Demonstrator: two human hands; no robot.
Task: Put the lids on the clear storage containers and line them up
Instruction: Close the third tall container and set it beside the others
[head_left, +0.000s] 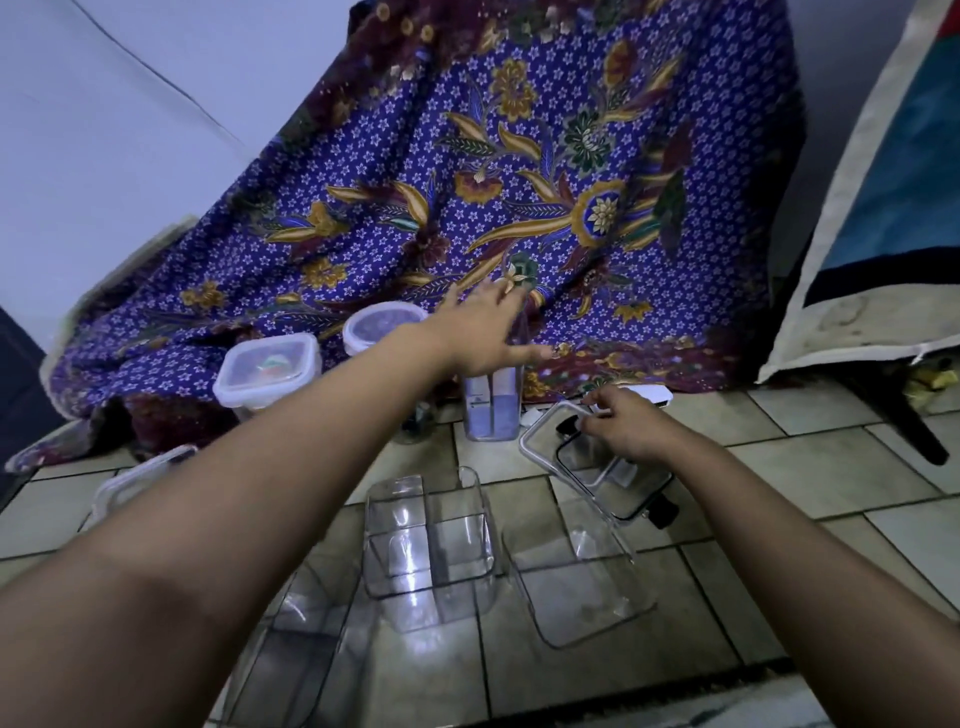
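Clear plastic rectangular lid with a black inner seal (545, 452) hangs tilted above the tiled floor (779, 467), its far edge pinched by the curled fingers of the right hand (621, 428). Just below stands an open clear plastic container (576, 587), with another open clear container (431, 540) beside it. The left hand (478, 332), fingers spread and relaxed, reaches over a tall clear container (491, 415) by the purple floral cloth (519, 156).

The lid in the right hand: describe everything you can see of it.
The lid is a rounded rectangle of clear plastic with a thin black seal line inside its rim and a black latch at its near right corner. It is not on any container. It is held tilted in the air, its far edge pinched by the right hand, above and just behind an open clear container standing on the tiled floor.
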